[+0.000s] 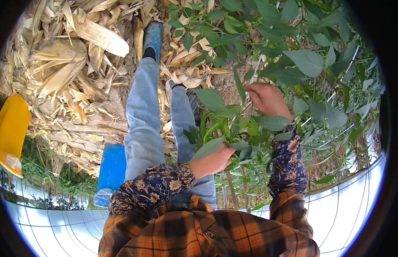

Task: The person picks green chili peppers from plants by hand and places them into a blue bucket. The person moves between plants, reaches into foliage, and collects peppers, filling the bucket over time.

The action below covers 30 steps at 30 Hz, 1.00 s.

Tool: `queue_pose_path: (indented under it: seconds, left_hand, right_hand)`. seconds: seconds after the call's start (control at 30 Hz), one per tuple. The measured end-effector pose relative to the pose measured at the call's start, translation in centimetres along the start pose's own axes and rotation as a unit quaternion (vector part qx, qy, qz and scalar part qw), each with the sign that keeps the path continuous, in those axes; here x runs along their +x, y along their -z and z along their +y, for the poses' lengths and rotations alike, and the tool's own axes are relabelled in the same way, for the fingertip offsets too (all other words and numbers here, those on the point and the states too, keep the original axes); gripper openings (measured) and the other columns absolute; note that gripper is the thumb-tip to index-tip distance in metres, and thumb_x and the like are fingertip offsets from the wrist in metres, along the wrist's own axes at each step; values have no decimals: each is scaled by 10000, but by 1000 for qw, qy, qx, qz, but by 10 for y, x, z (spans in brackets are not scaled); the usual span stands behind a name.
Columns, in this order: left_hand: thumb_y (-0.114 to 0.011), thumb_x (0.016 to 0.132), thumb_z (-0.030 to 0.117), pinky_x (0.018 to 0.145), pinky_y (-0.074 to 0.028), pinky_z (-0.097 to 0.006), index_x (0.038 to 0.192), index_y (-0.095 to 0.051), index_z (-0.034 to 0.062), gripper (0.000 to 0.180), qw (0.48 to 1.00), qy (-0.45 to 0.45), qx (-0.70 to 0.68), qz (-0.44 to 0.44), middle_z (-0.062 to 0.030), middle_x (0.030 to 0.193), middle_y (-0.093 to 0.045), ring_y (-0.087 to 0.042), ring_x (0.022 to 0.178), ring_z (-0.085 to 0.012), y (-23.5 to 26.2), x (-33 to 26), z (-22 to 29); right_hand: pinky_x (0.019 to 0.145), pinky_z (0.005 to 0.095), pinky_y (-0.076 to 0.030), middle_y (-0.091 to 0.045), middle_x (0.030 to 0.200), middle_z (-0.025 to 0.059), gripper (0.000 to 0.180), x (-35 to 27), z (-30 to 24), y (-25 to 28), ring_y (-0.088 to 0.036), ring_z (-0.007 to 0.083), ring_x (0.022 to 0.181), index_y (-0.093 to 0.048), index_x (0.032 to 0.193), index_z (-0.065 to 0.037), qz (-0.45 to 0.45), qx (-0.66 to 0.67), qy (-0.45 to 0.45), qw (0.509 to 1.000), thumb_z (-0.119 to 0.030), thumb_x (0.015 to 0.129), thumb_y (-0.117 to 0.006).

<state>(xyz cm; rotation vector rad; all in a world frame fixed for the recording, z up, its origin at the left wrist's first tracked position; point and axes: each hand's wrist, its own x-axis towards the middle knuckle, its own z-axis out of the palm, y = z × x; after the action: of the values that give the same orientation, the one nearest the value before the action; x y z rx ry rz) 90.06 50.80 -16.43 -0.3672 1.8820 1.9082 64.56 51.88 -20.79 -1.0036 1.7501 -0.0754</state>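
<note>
A leafy pepper plant [274,123] with slender, wrinkled green peppers [211,130] stands in front of me, to the right of my legs. My left hand [212,161] reaches in low among its leaves beside the peppers. A broad leaf covers part of that hand; its visible fingers are curled, and whatever they hold is hidden. Farther off and to the right, my right hand [268,99] is closed, its fingertips bent together by the stems near a white string [258,64]. What lies between those fingertips cannot be made out.
Dry corn husks [62,73] litter the ground at the left. A blue container [111,165] is beside my leg, and a yellow one [10,132] is at the far left edge. More pepper plants [308,62], with white strings running through them, fill the right side.
</note>
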Motion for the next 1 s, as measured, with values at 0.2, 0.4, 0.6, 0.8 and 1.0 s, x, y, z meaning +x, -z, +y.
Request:
queue_pose_path:
  seconds: [0.2,0.4,0.6,0.8,1.0]
  left_hand:
    - [-741,724,196,706,-532,-429,1014,-628,35,350,998,-3,-22,-55,-133,864,-674,-664,820,-321,-12,16,10]
    - [-727,759,192,671,-535,-431,1039,-642,43,328,997,-25,-32,-59,-132,852,-682,-674,799,-315,-21,14,2]
    - [-748,750,196,704,-523,-451,1035,-637,37,345,996,-30,-30,-76,-125,835,-668,-661,795,-323,-7,17,0]
    - [-750,730,163,712,-528,-417,988,-617,34,317,997,-74,-30,3,-107,857,-664,-662,827,-305,-7,14,0]
    - [-746,721,153,738,-521,-404,941,-611,50,278,997,-80,5,22,-95,840,-659,-662,828,-283,-5,12,-4]
  right_hand:
    - [846,363,-511,-559,1292,198,538,51,-46,14,-612,304,1079,-422,1408,-23,147,155,67,975,-35,883,-537]
    - [994,369,-454,-392,1501,142,552,103,-53,106,-441,266,1341,-294,1504,-34,324,258,84,906,-131,992,-476]
    - [957,340,-479,-373,1475,252,617,89,-6,174,-471,269,1310,-261,1509,-22,453,314,18,835,-110,969,-545]
    - [910,313,-469,-407,1468,198,613,76,9,185,-488,238,1289,-275,1510,-40,469,322,-26,822,-116,968,-552]
    - [901,316,-469,-426,1462,172,617,77,9,187,-499,231,1274,-301,1505,-54,463,359,-20,810,-124,958,-577]
